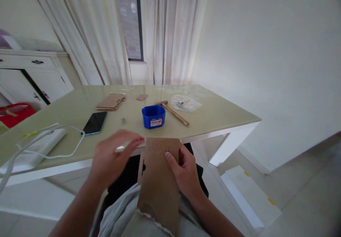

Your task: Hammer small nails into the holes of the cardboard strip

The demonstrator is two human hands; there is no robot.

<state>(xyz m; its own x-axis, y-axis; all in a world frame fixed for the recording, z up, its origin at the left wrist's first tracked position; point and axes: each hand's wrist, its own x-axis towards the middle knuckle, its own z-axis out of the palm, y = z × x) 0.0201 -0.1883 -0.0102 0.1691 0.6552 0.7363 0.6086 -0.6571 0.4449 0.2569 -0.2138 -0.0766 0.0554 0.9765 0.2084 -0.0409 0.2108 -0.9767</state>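
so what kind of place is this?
Most likely a room in a home, not a workshop: a glass-topped table by a curtained window, with a white cabinet behind. The person sits holding a cardboard piece in the right hand.

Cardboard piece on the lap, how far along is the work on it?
The cardboard piece already shows a row of small holes near its top edge. The right hand steadies it; the left hand pinches something small and blurred there. The hammer lies untouched beside the blue tub.
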